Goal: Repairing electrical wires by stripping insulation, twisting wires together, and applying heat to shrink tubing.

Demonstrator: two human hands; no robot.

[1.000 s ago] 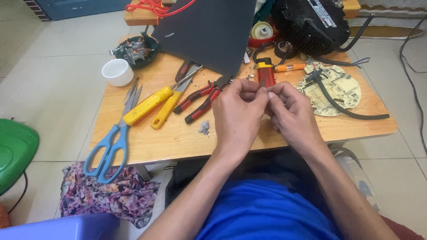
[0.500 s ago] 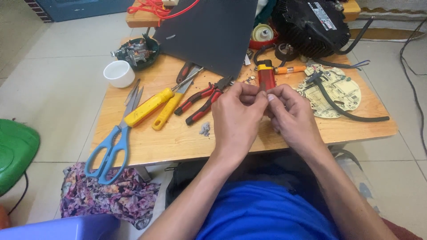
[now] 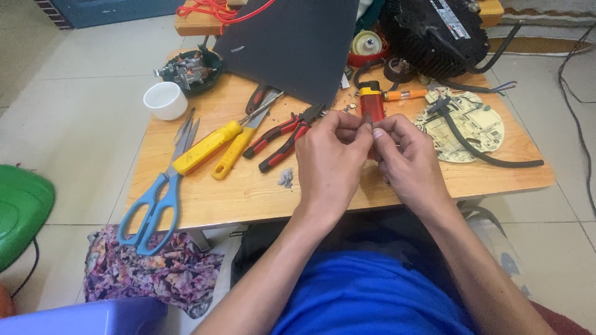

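My left hand (image 3: pixel 329 162) and my right hand (image 3: pixel 406 164) meet over the middle of a low wooden table (image 3: pixel 242 192), fingertips pinched together on a small dark piece (image 3: pixel 367 124) too small to identify. Just behind the fingers lies a red lighter (image 3: pixel 371 102). Red-handled pliers (image 3: pixel 282 138) lie left of my left hand, with a small grey scrap (image 3: pixel 285 178) on the wood below them.
Two yellow-handled screwdrivers (image 3: pixel 214 146) and blue-handled scissors (image 3: pixel 155 201) lie at the left. A white cup (image 3: pixel 165 100), a dark sheet (image 3: pixel 292 43), a round circuit board (image 3: pixel 469 124) with black cable, and a black motor (image 3: pixel 434 31) fill the back. A green stool (image 3: pixel 18 214) stands left.
Both hands stay pinched together on the small piece and have shifted only slightly. The tools on the table have not moved.
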